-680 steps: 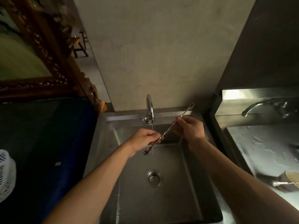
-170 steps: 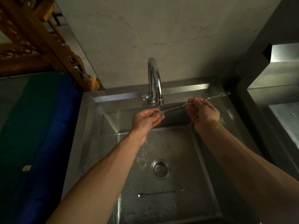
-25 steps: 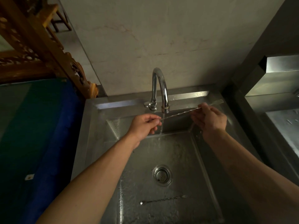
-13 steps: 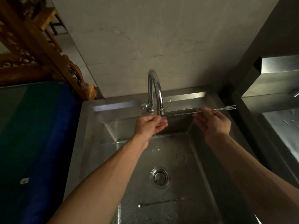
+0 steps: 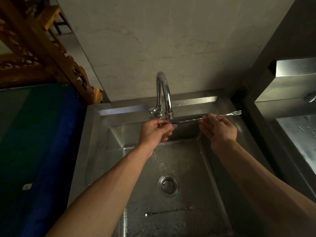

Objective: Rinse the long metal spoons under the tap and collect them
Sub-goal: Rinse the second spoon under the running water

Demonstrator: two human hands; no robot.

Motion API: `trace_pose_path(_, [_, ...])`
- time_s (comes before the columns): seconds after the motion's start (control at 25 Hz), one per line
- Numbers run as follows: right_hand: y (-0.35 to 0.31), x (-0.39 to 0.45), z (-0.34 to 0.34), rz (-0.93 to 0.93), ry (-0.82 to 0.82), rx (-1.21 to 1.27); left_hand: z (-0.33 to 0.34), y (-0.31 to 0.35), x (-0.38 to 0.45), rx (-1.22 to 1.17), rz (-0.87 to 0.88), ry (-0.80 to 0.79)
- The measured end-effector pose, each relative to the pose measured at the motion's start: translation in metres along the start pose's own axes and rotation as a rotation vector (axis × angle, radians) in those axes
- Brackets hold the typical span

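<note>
- a person stands at a metal sink (image 5: pixel 95 134) and holds a long metal spoon (image 5: pixel 191 119) across it with both hands
- the spoon has a twisty handle and a little fork end (image 5: pixel 236 112) that sticks out past the right hand, over the right side of the sink
- the left hand (image 5: pixel 153 132) is just under the mouth of the tap (image 5: pixel 163 93), with its fingers curled round the left end of the spoon
- that end is hidden in the fingers, so its shape does not show
- the right hand (image 5: pixel 220 128) holds the handle near the fork end; the thumb and first finger pinch it and the other fingers are loose and a bit spread
- the spoon lies almost flat, a little higher on the right, and passes right below the tap's spout
- the sink floor is wet, with drops all over it
- a second long spoon (image 5: pixel 171 211) lies flat on the sink floor near the front, below the round drain (image 5: pixel 168 185), and no hand touches it
- to the left of the sink is a blue surface (image 5: pixel 42 142), and behind that a carved wooden frame (image 5: pixel 51 53)
- to the right is another shiny metal counter (image 5: pixel 294 130)
</note>
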State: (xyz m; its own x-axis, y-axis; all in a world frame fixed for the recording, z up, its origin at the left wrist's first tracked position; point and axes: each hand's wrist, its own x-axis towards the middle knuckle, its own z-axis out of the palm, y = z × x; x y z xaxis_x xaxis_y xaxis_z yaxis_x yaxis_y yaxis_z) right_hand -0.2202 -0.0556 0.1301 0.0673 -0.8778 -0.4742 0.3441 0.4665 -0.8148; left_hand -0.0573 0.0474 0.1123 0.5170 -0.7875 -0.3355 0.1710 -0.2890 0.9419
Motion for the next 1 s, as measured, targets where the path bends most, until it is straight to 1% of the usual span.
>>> trace_pose_path(0.08, [0.001, 0.000, 0.000, 0.012, -0.014, 0.009, -0.004, 0.001, 0.000, 0.039, 0.019, 0.005])
trace_pose_path(0.24, [0.003, 0.002, 0.005, 0.039, -0.018, 0.019, -0.009, 0.001, -0.001, -0.133, -0.024, -0.044])
trace_pose_path(0.28, [0.006, 0.002, 0.006, 0.048, -0.026, 0.018, -0.010, 0.001, -0.001, -0.112, -0.017, -0.044])
trace_pose_path(0.32, [0.010, 0.001, 0.008, 0.058, -0.041, 0.012, -0.010, 0.000, -0.001, -0.017, 0.017, -0.034])
trace_pose_path(0.36, [0.014, 0.001, 0.009, 0.068, -0.057, 0.004, -0.012, 0.000, 0.001, 0.146, 0.086, -0.015])
trace_pose_path(0.48, [0.024, -0.001, 0.013, 0.094, -0.098, -0.026, -0.018, -0.002, 0.003, 0.723, 0.354, 0.008])
trace_pose_path(0.52, [0.028, -0.002, 0.015, 0.104, -0.118, -0.042, -0.021, -0.003, 0.002, 0.857, 0.407, 0.011])
trace_pose_path(0.6, [0.036, -0.008, 0.023, 0.129, -0.173, -0.076, -0.027, -0.005, 0.002, 0.975, 0.454, 0.004])
trace_pose_path(0.76, [0.053, -0.023, 0.043, 0.189, -0.319, -0.077, -0.038, -0.008, 0.001, 0.931, 0.425, -0.027])
trace_pose_path(0.88, [0.061, -0.033, 0.056, 0.232, -0.428, -0.095, -0.046, -0.008, 0.002, 0.835, 0.388, 0.025])
trace_pose_path(0.92, [0.062, -0.035, 0.059, 0.246, -0.441, -0.105, -0.049, -0.008, 0.002, 0.802, 0.377, 0.049])
trace_pose_path(1.0, [0.066, -0.037, 0.066, 0.259, -0.412, -0.134, -0.058, -0.010, 0.001, 0.770, 0.345, 0.073])
